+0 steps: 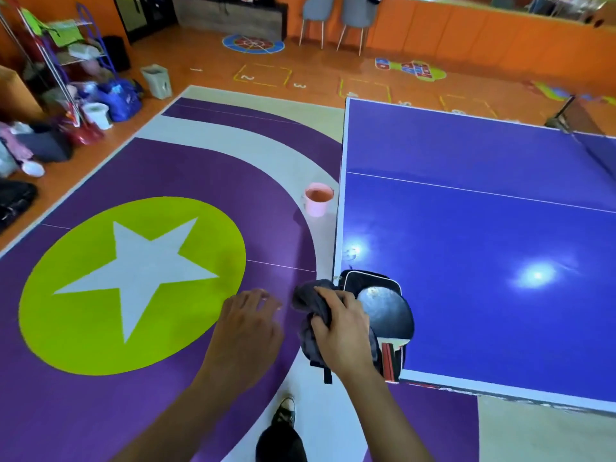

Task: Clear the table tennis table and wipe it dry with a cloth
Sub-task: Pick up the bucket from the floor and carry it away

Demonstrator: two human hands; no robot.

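Note:
The blue table tennis table [466, 228] fills the right half of the view. On its near left corner lies an open black paddle case [373, 278] with a black-faced paddle [386, 311] inside, its red handle toward me. My right hand [343, 328] grips a bunched grey cloth [311, 301] just off the table's corner, beside the case. My left hand [250, 325] hovers over the floor to the left, fingers spread and holding nothing.
A pink bucket [318, 198] stands on the floor against the table's left edge. The net post [563, 118] sits at the far right. Bags, a rack and tubs [83, 95] crowd the left wall. My shoe [283, 411] is below.

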